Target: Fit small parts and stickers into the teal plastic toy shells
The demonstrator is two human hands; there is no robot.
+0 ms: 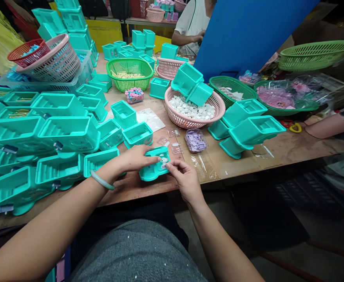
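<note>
A teal plastic box lies on its side at the table's front edge, with small white round pieces on its upper face. My left hand wraps the box's left side, its thumb stretched to the white pieces. At the box's right edge, the fingers of my right hand are pinched together by the lower white piece. Whatever sits inside that pinch is hidden. Just behind are clear plastic scraps and a clear tub of lilac pieces. A pink basket of small white pieces stands beyond.
Rows of teal boxes crowd the left side. More teal boxes stack at right on cardboard. A green basket holds cream pieces. A blue panel rises at the back, beside another person.
</note>
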